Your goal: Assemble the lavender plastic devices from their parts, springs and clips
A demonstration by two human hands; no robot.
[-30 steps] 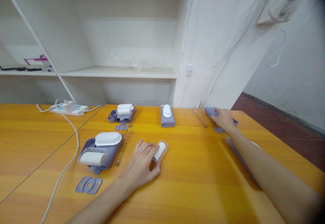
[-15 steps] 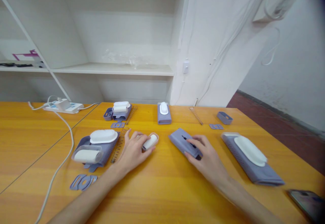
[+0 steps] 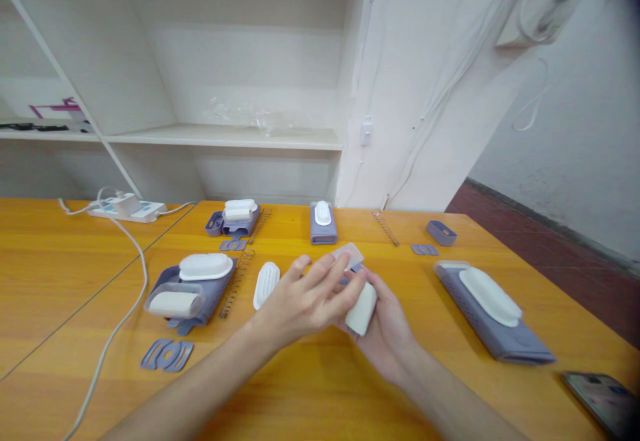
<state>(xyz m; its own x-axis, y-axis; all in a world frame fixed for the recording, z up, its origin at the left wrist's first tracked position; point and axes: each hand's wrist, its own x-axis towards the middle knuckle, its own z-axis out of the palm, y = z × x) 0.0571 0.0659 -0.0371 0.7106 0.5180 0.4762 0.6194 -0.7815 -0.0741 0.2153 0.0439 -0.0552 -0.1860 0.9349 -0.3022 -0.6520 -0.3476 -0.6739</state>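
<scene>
My left hand reaches across to my right, its fingers closed on a clear plastic cover. My right hand is wrapped around a white, rounded block, just below that cover. Bits of purple plastic show between the hands; most of that piece is hidden by my fingers. A white ribbed oval piece lies on the table left of my left hand. Farther left is a coiled spring, beside a purple housing with a white oval piece on top.
A purple case with a white oval top lies to the right, near a phone. Flat purple plates lie front left. More parts, including a purple case, stand along the back. A white cable crosses the left side.
My left hand has moved right, bringing the white block and clear cover to my right hand. The ribbed oval piece is now uncovered. The purple housing has left its spot on the table.
</scene>
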